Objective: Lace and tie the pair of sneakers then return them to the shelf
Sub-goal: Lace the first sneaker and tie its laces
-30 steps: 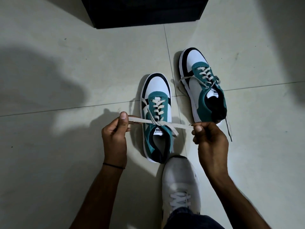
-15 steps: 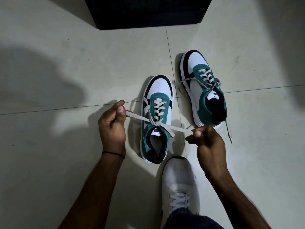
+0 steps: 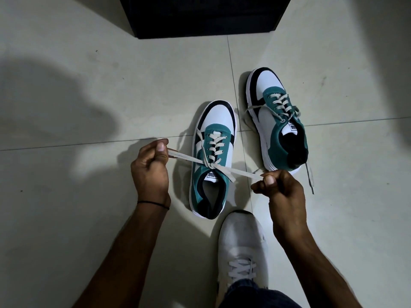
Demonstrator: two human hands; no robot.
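Two teal, white and black sneakers stand on the tiled floor. The near sneaker (image 3: 213, 156) is laced, with a knot (image 3: 212, 167) drawn at the top of its tongue. My left hand (image 3: 150, 170) pinches one cream lace end (image 3: 184, 157) out to the left. My right hand (image 3: 279, 187) pinches the other lace end (image 3: 242, 173) out to the right. Both ends are stretched taut. The far sneaker (image 3: 279, 121) sits to the right, laced, with loose lace ends trailing onto the floor.
A dark shelf unit (image 3: 204, 16) stands at the top of the view. My own white shoe (image 3: 241, 250) rests on the floor just behind the near sneaker. Pale floor tiles (image 3: 66, 218) spread all around.
My left hand rose and moved left while my right hand dropped slightly, tilting the taut lace. The knot has drawn tighter against the tongue.
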